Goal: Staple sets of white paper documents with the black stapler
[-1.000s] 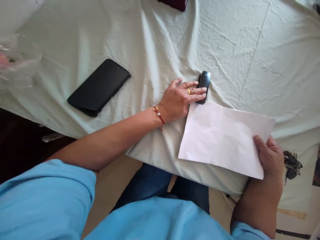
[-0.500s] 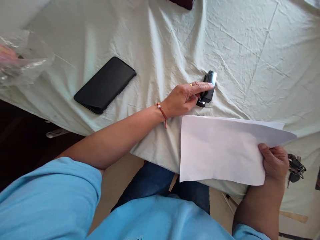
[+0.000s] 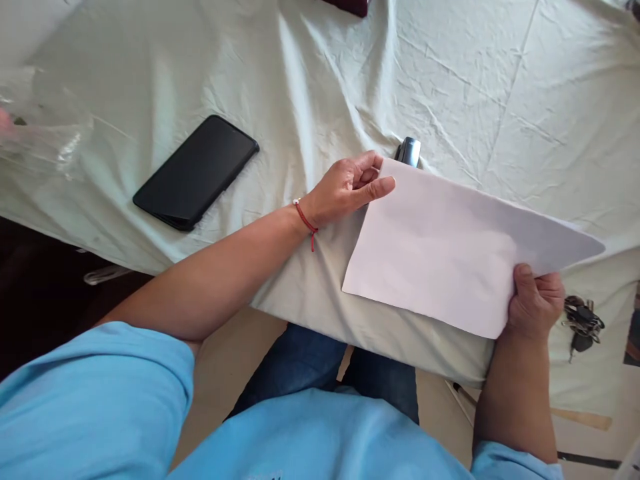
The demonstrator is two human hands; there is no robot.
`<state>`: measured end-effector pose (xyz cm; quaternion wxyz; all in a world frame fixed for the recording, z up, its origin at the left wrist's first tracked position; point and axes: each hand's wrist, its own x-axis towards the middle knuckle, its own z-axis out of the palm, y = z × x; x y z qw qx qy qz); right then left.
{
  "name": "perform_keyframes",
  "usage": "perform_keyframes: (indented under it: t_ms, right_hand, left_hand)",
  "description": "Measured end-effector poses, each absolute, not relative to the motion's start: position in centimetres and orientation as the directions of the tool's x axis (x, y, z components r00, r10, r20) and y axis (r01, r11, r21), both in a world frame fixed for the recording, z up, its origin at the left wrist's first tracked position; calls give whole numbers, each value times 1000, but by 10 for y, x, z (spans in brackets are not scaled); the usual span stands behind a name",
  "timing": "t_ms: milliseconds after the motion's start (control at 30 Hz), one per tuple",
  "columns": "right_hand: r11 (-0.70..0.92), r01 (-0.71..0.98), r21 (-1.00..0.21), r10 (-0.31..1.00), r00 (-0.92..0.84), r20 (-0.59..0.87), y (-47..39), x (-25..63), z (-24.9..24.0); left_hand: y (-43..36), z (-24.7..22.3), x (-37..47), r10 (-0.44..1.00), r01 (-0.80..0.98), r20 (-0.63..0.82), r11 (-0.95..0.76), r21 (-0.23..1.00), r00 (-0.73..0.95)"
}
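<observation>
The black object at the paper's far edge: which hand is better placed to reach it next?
Probably the left hand: it pinches the corner of the paper beside the black object. The right hand grips the paper's opposite end, farther away, near the keys.

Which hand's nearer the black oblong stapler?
Left. Left hand is beside the stapler, pinching a corner of the white paper; right hand is farther, gripping the paper's opposite end.

A thin red bracelet (image 3: 305, 218) goes with a light blue shirt (image 3: 320, 437) and dark blue trousers (image 3: 295, 360)
</observation>
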<state>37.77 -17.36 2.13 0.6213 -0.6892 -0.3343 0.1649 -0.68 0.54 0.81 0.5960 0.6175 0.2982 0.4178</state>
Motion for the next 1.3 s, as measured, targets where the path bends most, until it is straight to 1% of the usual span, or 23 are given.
perform_keyframes:
  t_ms: [167,267,367,467,600,733,900,1000,1067,1200,1233,1300]
  right_hand:
    - [-6,199,-980,713,688,135,-173,374,23]
    - [9,174,-985,724,678,126,-172,376,24]
    - [-61,156,-986,731,680,62,-171,379,24]
    - [-115,158,-981,742,670,20,-171,380,23]
    - [-62,207,-976,720,687,100,-169,381,20]
    - [-12,266,-964,692,698,184,-168,384,19]
    - [-23,252,-967,701,694,164,-168,384,20]
    - [-86,290,-953,711,688,145,-168,382,20]
    - [-96,321,-942,708,688,162,-168,380,21]
    - [-19,332,-943,687,690,229,-166,376,23]
    - [-1,326,-945,687,688,236,-166,375,23]
    - [21,313,-949,689,684,241,-166,375,23]
  left_hand:
    - [9,3,-5,880,-112,97,-50,992,465]
    - [10,0,-7,877,-82,95,-64,995,471]
    - [12,-2,-9,878,-75,125,-102,992,462]
    - [12,-2,-8,891,-124,127,-81,989,435]
    - [13,-1,-7,877,-195,92,2,981,471]
    - [14,-1,-6,865,-149,83,-11,989,494]
    - [14,-1,-6,871,-106,94,-48,993,482]
    - [13,3,-7,876,-115,98,-48,992,473]
    - [12,6,-8,878,-131,93,-35,991,469]
    - [11,7,-7,842,-164,96,-10,986,530]
    - [11,6,-6,829,-158,104,-19,987,550]
    - [11,2,-4,837,-127,123,-65,990,533]
